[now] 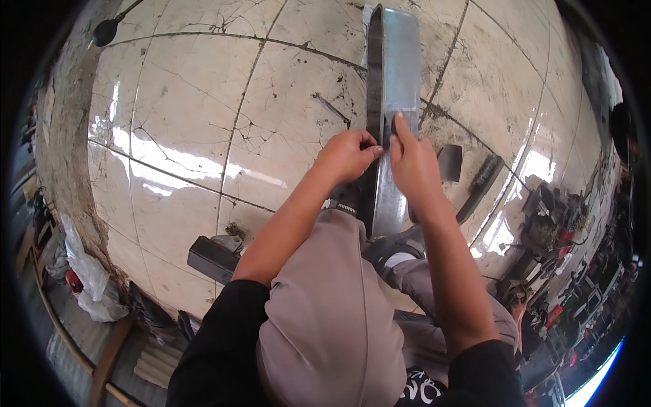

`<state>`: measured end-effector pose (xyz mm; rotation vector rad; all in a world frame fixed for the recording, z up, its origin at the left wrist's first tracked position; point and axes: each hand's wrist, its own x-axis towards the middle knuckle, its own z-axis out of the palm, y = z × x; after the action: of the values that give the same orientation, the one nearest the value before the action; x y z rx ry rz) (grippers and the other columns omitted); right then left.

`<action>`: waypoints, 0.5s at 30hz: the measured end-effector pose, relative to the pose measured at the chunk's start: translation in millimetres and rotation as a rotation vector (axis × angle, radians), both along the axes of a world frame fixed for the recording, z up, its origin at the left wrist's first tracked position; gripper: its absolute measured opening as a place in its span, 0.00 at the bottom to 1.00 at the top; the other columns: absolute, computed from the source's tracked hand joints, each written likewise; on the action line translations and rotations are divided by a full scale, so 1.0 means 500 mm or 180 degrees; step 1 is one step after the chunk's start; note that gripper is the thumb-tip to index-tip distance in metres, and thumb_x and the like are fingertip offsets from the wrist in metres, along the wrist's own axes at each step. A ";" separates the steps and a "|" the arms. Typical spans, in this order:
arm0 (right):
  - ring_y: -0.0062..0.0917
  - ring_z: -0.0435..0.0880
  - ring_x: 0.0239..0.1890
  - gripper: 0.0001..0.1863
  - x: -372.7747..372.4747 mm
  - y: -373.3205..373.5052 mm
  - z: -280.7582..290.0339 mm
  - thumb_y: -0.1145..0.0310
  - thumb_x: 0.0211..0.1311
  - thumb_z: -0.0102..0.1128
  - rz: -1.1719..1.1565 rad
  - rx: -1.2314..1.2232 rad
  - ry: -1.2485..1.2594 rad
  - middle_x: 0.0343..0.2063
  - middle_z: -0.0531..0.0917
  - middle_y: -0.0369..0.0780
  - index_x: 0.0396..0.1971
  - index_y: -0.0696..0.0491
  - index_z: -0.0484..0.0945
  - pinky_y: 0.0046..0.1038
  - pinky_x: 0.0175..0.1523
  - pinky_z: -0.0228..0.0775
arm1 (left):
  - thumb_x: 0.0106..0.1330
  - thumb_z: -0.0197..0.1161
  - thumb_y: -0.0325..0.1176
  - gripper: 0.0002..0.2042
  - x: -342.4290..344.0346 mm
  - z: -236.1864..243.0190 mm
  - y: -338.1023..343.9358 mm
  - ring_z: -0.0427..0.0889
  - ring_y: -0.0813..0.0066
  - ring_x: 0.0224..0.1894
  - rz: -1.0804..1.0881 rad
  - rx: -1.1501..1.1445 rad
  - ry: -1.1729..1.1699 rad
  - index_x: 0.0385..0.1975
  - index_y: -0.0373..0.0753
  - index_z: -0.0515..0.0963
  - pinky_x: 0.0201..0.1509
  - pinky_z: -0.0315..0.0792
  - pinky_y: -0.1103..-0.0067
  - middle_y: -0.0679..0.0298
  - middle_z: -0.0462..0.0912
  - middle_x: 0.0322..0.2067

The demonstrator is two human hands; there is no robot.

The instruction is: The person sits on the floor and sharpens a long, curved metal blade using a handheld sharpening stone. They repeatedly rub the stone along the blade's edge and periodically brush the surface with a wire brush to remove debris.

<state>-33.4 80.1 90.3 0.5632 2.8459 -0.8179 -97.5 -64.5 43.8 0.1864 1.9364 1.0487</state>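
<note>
A long silver metal bar [401,68], flat-faced with a dark hollow-looking left side, runs from the far middle of the floor toward my knees. My left hand [347,156] is at its left edge, thumb and forefinger pinched together; what they grip, if anything, is hidden. On the bar's top face lies my right hand [415,163], forefinger stretched forward and thumb beside it. Under those fingers shows a small dark piece [389,127], too covered to name, pressed against the metal.
Right of the bar lie a dark rectangular piece [450,163] and a dark brush-like strip [480,184]. A thin metal tool [332,110] lies left of it. A black square tube [211,259] is near my left forearm. Tools and parts [546,217] crowd the right; plastic [95,278] lies left.
</note>
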 end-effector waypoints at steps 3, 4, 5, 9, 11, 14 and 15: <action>0.57 0.79 0.35 0.22 -0.019 0.004 -0.002 0.65 0.69 0.54 0.0010 -0.0047 -0.0073 0.27 0.80 0.62 0.61 0.53 0.74 0.50 0.41 0.72 | 0.62 0.67 0.46 0.16 -0.011 0.010 0.003 0.86 0.58 0.40 0.0047 -0.0108 -0.0089 0.40 0.40 0.84 0.46 0.76 0.67 0.55 0.87 0.34; 0.56 0.78 0.36 0.22 -0.037 0.005 0.003 0.65 0.69 0.54 -0.0024 -0.0066 -0.0156 0.27 0.80 0.62 0.61 0.54 0.75 0.49 0.41 0.72 | 0.62 0.67 0.46 0.16 -0.013 0.013 0.003 0.86 0.58 0.40 0.0053 -0.0139 -0.0146 0.40 0.40 0.85 0.46 0.76 0.67 0.55 0.87 0.34; 0.56 0.78 0.36 0.23 -0.048 0.008 0.005 0.65 0.69 0.54 0.0001 -0.0092 -0.0243 0.28 0.81 0.61 0.61 0.55 0.74 0.49 0.42 0.73 | 0.62 0.67 0.46 0.16 -0.006 0.008 0.003 0.86 0.58 0.40 0.0038 -0.0080 -0.0159 0.40 0.40 0.85 0.46 0.76 0.67 0.55 0.87 0.34; 0.58 0.79 0.27 0.22 -0.024 0.010 -0.010 0.66 0.69 0.54 0.0029 0.0006 0.0086 0.23 0.79 0.60 0.61 0.53 0.75 0.50 0.36 0.72 | 0.63 0.67 0.46 0.15 -0.005 0.009 0.000 0.86 0.58 0.39 -0.0044 -0.0045 -0.0104 0.40 0.41 0.85 0.46 0.76 0.68 0.55 0.87 0.34; 0.58 0.79 0.27 0.21 -0.012 0.012 -0.022 0.66 0.69 0.54 0.0056 0.0154 0.0188 0.23 0.79 0.61 0.60 0.54 0.76 0.50 0.35 0.71 | 0.63 0.67 0.46 0.15 -0.007 0.007 0.005 0.85 0.59 0.39 -0.0035 -0.0055 -0.0117 0.41 0.41 0.84 0.46 0.76 0.68 0.55 0.87 0.34; 0.55 0.79 0.38 0.23 -0.072 0.010 0.001 0.65 0.69 0.53 -0.0011 -0.0062 -0.0188 0.29 0.83 0.58 0.62 0.56 0.73 0.48 0.43 0.73 | 0.63 0.67 0.45 0.15 -0.004 -0.002 0.002 0.85 0.59 0.39 0.0055 -0.0055 -0.0174 0.41 0.41 0.84 0.46 0.76 0.68 0.54 0.87 0.34; 0.57 0.79 0.25 0.22 -0.082 0.014 -0.016 0.66 0.68 0.55 0.0048 0.0012 0.0300 0.20 0.78 0.60 0.60 0.55 0.75 0.50 0.34 0.71 | 0.63 0.67 0.45 0.15 -0.005 0.001 0.003 0.85 0.58 0.39 0.0065 -0.0063 -0.0151 0.40 0.40 0.84 0.46 0.76 0.68 0.54 0.87 0.34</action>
<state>-74.6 87.2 82.1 0.5165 2.9332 -0.8589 -100.1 -63.2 44.4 0.1297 1.9089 1.0379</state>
